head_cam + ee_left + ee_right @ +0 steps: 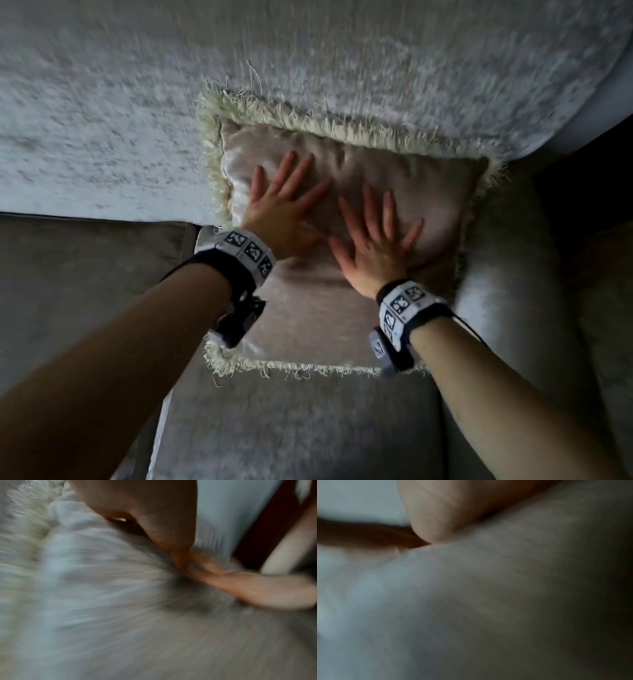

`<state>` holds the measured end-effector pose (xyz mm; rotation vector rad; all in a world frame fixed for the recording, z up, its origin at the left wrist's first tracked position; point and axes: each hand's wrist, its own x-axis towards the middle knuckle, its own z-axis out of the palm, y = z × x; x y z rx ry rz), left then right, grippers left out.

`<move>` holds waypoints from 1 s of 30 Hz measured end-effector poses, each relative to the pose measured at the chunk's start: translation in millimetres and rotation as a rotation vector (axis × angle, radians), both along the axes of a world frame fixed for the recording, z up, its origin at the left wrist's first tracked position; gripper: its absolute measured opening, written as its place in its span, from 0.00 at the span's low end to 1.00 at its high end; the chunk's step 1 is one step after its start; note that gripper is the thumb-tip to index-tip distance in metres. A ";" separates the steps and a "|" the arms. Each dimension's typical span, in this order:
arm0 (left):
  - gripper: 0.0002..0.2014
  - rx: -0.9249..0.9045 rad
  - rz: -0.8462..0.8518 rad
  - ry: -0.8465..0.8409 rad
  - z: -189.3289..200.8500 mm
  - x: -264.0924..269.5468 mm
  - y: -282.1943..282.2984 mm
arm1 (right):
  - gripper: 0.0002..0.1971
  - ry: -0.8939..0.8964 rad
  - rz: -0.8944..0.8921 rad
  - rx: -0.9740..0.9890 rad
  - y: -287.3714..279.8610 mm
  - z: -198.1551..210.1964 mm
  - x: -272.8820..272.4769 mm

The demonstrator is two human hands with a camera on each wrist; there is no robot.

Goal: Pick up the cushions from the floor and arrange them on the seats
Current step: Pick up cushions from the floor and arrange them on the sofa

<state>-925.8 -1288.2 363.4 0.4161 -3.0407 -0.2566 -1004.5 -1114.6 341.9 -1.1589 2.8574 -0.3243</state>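
Observation:
A beige satin cushion with a cream fringe leans against the sofa backrest, its lower edge on the seat. My left hand lies flat on its upper left part, fingers spread and straight. My right hand presses flat on its middle, fingers spread too. The fabric dents under both palms. In the left wrist view the cushion and its fringe are blurred below my left hand. The right wrist view shows my right hand against the cushion.
The grey sofa armrest rises just right of the cushion. A darker grey-brown seat cushion lies to the left. A dark gap shows beyond the armrest at the right.

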 end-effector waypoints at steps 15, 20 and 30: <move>0.33 -0.102 0.004 -0.012 -80.3 52.4 34.2 | 0.30 -0.006 -0.021 0.176 38.3 -67.0 29.0; 0.46 0.438 0.795 -0.299 -108.9 102.0 45.5 | 0.38 -0.068 -0.611 0.013 79.2 -79.5 38.5; 0.46 -0.079 0.316 -0.391 -124.6 140.1 43.1 | 0.41 0.017 -0.145 0.282 147.1 -117.3 38.9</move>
